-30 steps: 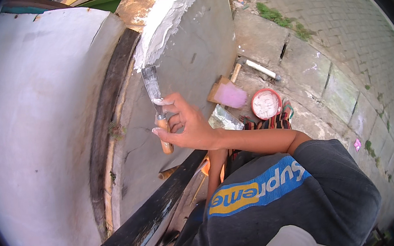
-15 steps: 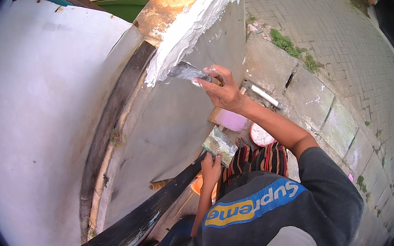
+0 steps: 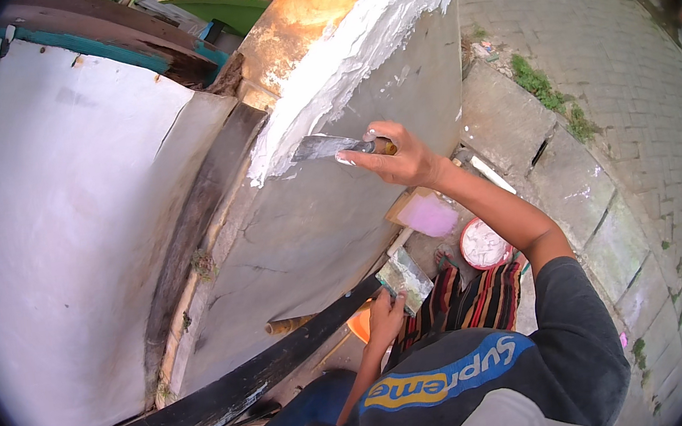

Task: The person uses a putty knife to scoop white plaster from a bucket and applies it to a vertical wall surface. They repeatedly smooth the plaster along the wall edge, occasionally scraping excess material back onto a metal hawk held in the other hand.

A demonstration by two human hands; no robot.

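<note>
My right hand (image 3: 398,156) is closed round the handle of a putty knife (image 3: 325,146). White smears mark its fingertips. The blade lies against the grey wall face (image 3: 316,216), by the lower edge of thick white putty (image 3: 364,46) spread along the wall's top corner. Lower down, my left hand (image 3: 385,317) grips a flat rectangular plate (image 3: 407,277), smeared whitish and greenish, close to my striped trousers. How its fingers hold the plate underneath is hidden.
Below my right forearm stands a red-rimmed bucket (image 3: 464,243) of white paste. Next to it lies a pink-faced board (image 3: 430,215). A dark curved beam (image 3: 211,404) crosses at lower left, before a white wall (image 3: 67,244). Concrete slabs and paving (image 3: 620,80) extend right.
My view has shifted, so more of the far-left wall top shows. The putty knife has tilted to lie more level beside the putty edge. Both hands keep their holds.
</note>
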